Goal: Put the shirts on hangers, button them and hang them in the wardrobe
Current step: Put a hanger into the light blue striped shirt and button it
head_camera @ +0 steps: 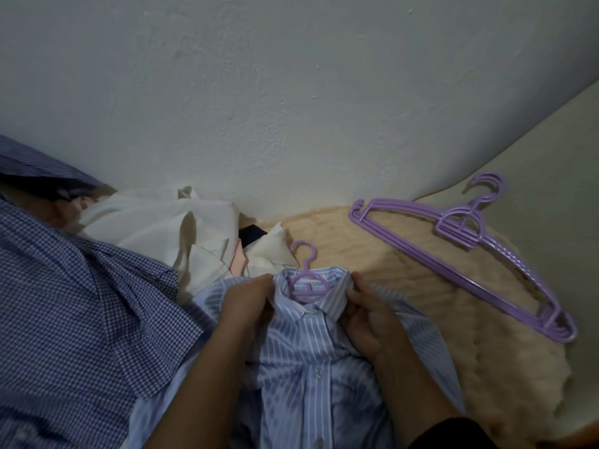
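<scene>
Obs.: the striped shirt (pixel 311 361) lies front-up on the fuzzy blanket (pixel 421 286) directly below me, its placket running from collar toward my body, hanger (pixel 306 280) already inside with the hook pointing away toward the wall (pixel 291 92). My left hand (pixel 249 303) pinches the left side of the collar; my right hand (pixel 363 319) has fingers curled on the right side of the collar. Both hands sit at the neck, equally near the top button position, which lies between them. Judgement: buttoning starts here and proceeds along the placket toward me. Spare hangers (pixel 470 247) lie well apart to the right; the checked shirt (pixel 81 286) and cream shirt (pixel 162 222) wait on the left.
</scene>
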Demonstrator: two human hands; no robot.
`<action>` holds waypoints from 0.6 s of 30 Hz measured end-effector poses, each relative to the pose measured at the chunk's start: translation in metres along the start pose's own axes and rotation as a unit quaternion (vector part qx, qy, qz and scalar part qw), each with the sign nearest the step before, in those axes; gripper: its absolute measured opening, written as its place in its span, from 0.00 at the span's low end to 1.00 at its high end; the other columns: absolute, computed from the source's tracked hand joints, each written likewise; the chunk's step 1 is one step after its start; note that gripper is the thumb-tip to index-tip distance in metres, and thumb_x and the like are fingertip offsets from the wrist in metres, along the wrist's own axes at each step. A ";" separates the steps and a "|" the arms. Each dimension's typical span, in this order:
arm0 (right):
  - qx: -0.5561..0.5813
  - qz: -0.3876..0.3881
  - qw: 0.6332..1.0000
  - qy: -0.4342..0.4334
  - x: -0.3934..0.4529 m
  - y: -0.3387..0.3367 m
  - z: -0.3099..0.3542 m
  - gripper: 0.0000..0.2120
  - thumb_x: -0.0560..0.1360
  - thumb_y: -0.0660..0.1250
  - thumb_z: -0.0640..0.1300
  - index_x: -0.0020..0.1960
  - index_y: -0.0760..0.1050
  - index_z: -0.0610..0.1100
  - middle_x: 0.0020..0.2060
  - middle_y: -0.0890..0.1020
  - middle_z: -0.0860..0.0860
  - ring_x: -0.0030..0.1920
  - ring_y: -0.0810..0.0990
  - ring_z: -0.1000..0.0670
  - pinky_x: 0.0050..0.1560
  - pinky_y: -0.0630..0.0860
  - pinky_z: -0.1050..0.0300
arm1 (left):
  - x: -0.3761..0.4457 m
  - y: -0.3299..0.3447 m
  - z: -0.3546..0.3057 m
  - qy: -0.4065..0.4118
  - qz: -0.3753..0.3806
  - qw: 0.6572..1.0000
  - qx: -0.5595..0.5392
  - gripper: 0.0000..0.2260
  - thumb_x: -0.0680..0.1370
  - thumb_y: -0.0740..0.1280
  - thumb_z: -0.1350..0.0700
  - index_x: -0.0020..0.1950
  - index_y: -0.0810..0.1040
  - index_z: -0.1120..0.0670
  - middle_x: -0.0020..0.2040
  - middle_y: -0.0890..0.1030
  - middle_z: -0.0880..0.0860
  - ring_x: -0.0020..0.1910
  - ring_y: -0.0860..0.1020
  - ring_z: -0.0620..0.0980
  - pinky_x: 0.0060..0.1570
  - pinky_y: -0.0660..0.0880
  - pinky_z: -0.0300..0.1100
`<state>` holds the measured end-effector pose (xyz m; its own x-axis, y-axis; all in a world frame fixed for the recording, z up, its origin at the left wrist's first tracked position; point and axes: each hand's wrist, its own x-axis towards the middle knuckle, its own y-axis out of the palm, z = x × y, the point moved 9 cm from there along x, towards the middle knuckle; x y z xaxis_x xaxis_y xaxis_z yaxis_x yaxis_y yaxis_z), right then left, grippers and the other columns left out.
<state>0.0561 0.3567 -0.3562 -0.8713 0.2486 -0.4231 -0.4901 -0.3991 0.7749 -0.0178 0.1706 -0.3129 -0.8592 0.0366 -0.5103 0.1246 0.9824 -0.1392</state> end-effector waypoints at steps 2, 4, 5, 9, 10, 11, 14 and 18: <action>-0.002 -0.002 1.000 0.002 -0.001 0.001 -0.001 0.23 0.79 0.55 0.31 0.72 0.63 0.42 0.37 0.85 0.48 0.35 0.85 0.49 0.31 0.80 0.57 | 0.002 -0.007 -0.021 0.086 -0.057 0.978 0.182 0.08 0.75 0.66 0.52 0.49 0.81 0.54 0.42 0.83 0.56 0.42 0.81 0.55 0.47 0.79 0.50; 0.001 0.002 1.000 0.002 -0.001 0.002 -0.001 0.22 0.79 0.54 0.32 0.72 0.64 0.42 0.38 0.85 0.47 0.36 0.85 0.49 0.33 0.81 0.57 | 0.000 -0.005 -0.040 0.157 -0.095 0.948 0.261 0.19 0.73 0.68 0.45 0.60 0.80 0.51 0.54 0.81 0.55 0.50 0.79 0.54 0.53 0.77 0.49; 0.002 0.002 1.000 0.001 -0.001 0.001 -0.001 0.22 0.79 0.54 0.32 0.71 0.65 0.42 0.38 0.85 0.47 0.36 0.85 0.49 0.33 0.81 0.57 | -0.003 0.001 -0.054 0.211 -0.111 0.922 0.306 0.22 0.72 0.69 0.42 0.63 0.79 0.50 0.59 0.79 0.54 0.53 0.78 0.53 0.55 0.75 0.48; 0.012 0.002 1.000 0.004 0.001 0.000 -0.002 0.23 0.78 0.54 0.31 0.72 0.64 0.41 0.40 0.85 0.45 0.37 0.84 0.49 0.37 0.82 0.55 | -0.014 0.062 -0.087 0.380 -0.032 0.778 0.499 0.28 0.68 0.69 0.33 0.65 0.77 0.44 0.66 0.75 0.48 0.65 0.69 0.51 0.63 0.64 0.46; 0.015 0.002 1.000 0.005 0.001 0.000 -0.002 0.24 0.78 0.54 0.31 0.73 0.63 0.41 0.40 0.85 0.45 0.37 0.85 0.49 0.37 0.82 0.55 | -0.008 0.072 -0.081 0.369 0.005 0.761 0.534 0.30 0.67 0.70 0.33 0.66 0.75 0.44 0.68 0.73 0.48 0.67 0.68 0.51 0.65 0.63 0.47; 0.018 0.006 1.000 0.006 0.001 0.001 -0.001 0.24 0.78 0.55 0.31 0.72 0.63 0.41 0.40 0.85 0.45 0.37 0.85 0.48 0.36 0.82 0.55 | 0.002 0.077 -0.071 0.338 0.040 0.753 0.563 0.32 0.67 0.71 0.34 0.68 0.74 0.45 0.69 0.72 0.48 0.68 0.67 0.52 0.66 0.63 0.48; 0.018 0.004 1.000 0.010 0.001 0.000 -0.002 0.29 0.72 0.62 0.31 0.72 0.64 0.41 0.41 0.85 0.45 0.39 0.85 0.47 0.35 0.81 0.56 | 0.024 0.075 -0.046 0.258 0.122 0.779 0.558 0.24 0.68 0.75 0.44 0.60 0.78 0.52 0.59 0.78 0.52 0.57 0.76 0.53 0.57 0.73 0.49; 0.002 -0.007 1.000 0.011 0.004 -0.003 -0.004 0.49 0.53 0.82 0.36 0.71 0.66 0.41 0.47 0.85 0.44 0.43 0.85 0.45 0.39 0.82 0.53 | 0.022 0.073 -0.037 0.300 0.140 0.765 0.552 0.16 0.70 0.75 0.52 0.54 0.80 0.57 0.49 0.79 0.55 0.45 0.76 0.52 0.41 0.71 0.41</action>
<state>0.0537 0.3556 -0.3623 -0.8646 0.2350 -0.4441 -0.5024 -0.3928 0.7702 -0.0460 0.2501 -0.3027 -0.7536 0.6209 -0.2158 0.4042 0.1789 -0.8970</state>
